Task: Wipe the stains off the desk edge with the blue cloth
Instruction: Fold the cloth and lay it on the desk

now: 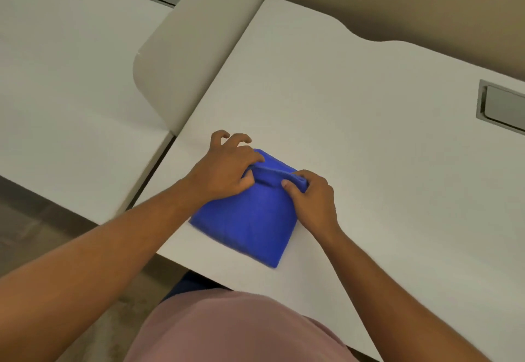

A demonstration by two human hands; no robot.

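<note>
Blue cloth [250, 219]: laid folded near the desk [355, 111] near edge; far fold pinched by left hand [224, 172] and right hand [311, 195], fingers closed on it; bare desk lies far and right

Text on blue cloth [250, 219]: none readable
Text on bench [369, 134]: none readable

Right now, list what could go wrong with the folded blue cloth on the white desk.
1. Both the left hand and right hand pinch only the far fold of the folded blue cloth, so it may unfold when lifted.
2. The cloth lies near the white desk front edge and could slide off.
3. No stains are discernible, so wiping may miss them.
</note>
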